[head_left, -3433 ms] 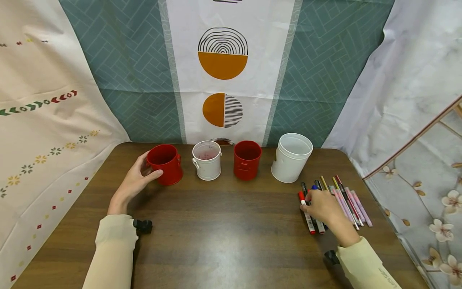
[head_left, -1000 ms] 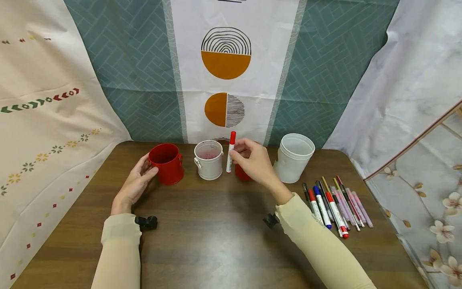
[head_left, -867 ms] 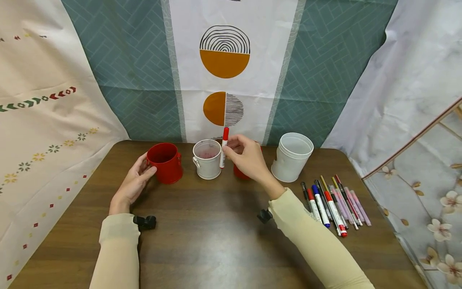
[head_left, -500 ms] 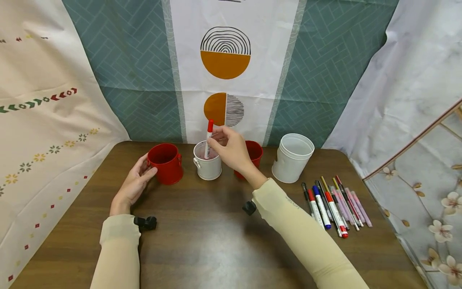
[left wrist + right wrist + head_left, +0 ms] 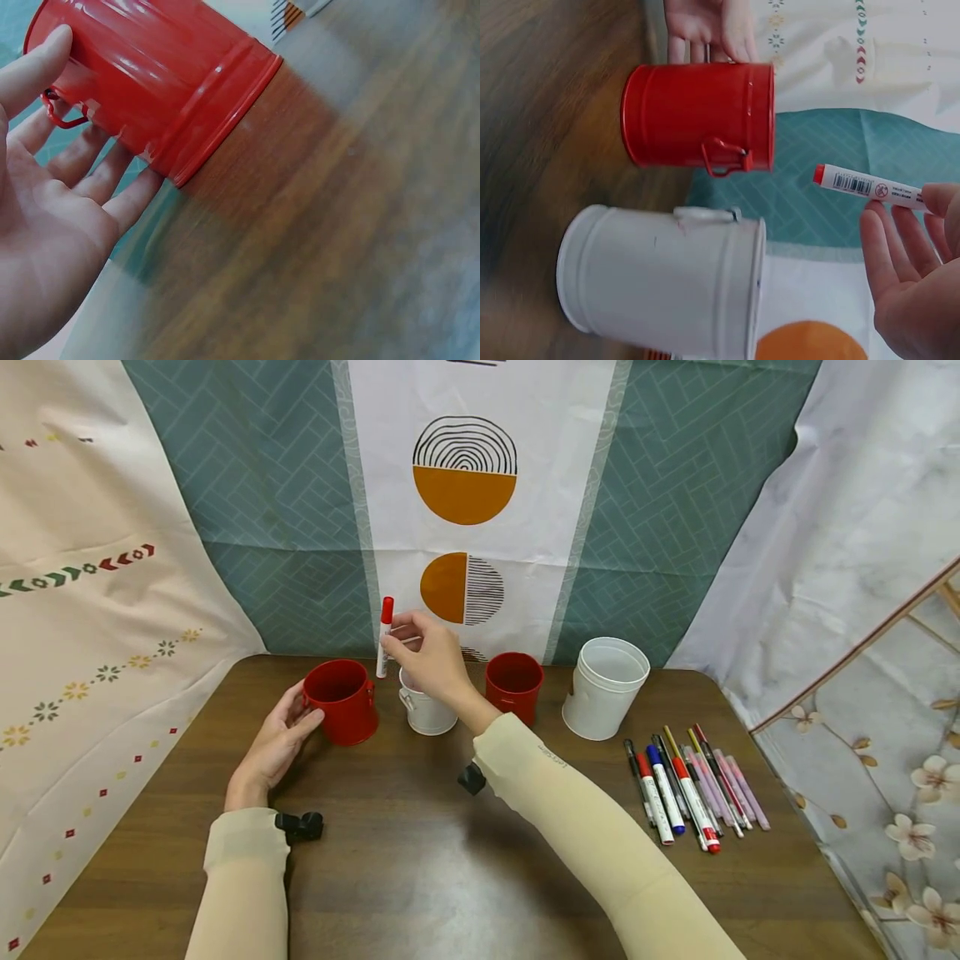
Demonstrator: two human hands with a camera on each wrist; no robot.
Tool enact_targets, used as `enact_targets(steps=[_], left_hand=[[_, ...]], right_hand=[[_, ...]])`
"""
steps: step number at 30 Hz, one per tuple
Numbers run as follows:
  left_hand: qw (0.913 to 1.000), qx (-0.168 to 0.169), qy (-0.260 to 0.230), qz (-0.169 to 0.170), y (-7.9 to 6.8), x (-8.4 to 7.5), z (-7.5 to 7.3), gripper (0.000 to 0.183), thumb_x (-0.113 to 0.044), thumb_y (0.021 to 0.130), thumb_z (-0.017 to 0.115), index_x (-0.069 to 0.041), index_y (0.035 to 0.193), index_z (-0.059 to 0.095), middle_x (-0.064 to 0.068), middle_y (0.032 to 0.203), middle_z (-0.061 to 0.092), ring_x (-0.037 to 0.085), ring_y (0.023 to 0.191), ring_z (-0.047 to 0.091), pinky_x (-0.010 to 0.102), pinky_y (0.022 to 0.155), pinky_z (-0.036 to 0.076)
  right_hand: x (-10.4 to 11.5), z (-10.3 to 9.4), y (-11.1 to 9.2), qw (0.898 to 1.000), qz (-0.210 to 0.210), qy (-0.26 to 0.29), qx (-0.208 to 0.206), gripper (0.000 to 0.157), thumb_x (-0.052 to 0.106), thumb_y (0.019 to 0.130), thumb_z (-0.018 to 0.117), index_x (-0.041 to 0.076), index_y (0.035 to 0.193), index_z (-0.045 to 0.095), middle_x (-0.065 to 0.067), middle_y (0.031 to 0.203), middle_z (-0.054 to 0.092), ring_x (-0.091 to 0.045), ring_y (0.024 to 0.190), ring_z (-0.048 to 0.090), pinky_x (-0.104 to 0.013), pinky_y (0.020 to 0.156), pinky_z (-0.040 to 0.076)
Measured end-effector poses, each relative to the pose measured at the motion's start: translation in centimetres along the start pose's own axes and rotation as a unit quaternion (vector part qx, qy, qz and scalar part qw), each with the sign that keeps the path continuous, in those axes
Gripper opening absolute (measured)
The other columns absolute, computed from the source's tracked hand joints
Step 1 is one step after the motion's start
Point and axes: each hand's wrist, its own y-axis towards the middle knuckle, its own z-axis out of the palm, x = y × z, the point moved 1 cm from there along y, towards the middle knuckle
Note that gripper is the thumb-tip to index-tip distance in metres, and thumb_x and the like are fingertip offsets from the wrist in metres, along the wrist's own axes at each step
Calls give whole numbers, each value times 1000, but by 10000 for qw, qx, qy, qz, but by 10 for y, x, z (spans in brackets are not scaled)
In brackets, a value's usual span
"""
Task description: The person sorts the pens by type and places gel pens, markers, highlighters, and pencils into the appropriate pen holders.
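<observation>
My left hand holds the side of a small red metal bucket at the left, thumb on its near wall and fingers behind by a wire handle loop. My right hand pinches a whiteboard marker with a white barrel and a red cap, upright, cap up. The marker hangs higher than the red bucket's rim, just to its right. Under the right hand stands a small white bucket, partly covered by it. In the right wrist view the marker's lower end is apart from the red bucket's mouth.
A second red bucket and a taller white bucket stand further right along the back edge of the wooden table. Several markers and slim pens lie together at the right. Patterned cloth hangs behind.
My right hand took the red-capped marker from the pile and carried it left, past the second red bucket and over the small white one. My left hand stays at the left red bucket.
</observation>
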Motion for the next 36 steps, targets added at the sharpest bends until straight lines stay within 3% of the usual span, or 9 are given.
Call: enact_targets(steps=[7, 16, 26, 36], left_hand=[[9999, -55, 130, -55, 0, 0, -1, 68, -9, 109, 58, -19, 168, 27, 1, 158, 40, 12, 135, 42, 13, 105, 48], [9999, -29, 141, -1, 0, 1, -1, 67, -9, 109, 58, -19, 168, 28, -2, 155, 43, 12, 135, 43, 13, 105, 48], [9999, 26, 36, 117, 0, 2, 0, 67, -6, 109, 56, -15, 168, 26, -1, 157, 42, 12, 137, 44, 14, 107, 47], [10000, -14, 74, 24, 0, 1, 2, 68, -8, 110, 56, -15, 169, 24, 0, 158, 41, 12, 138, 42, 13, 106, 47]], right_hand=[[3, 24, 10, 9999, -12, 113, -71, 23, 14, 101, 74, 5, 122, 71, -9, 107, 78, -19, 92, 75, -18, 84, 59], [-2, 44, 20, 9998, 26, -173, -89, 20, 15, 102, 73, 5, 120, 72, -8, 106, 79, -13, 89, 74, -12, 83, 57], [-6, 58, 16, 9992, 95, -367, 142, 20, 16, 102, 73, 6, 120, 72, -6, 106, 79, -10, 87, 72, -12, 79, 56], [-10, 72, 9, 9981, 202, -454, 366, 21, 16, 102, 73, 6, 119, 72, -7, 108, 80, -4, 83, 70, -9, 76, 55]])
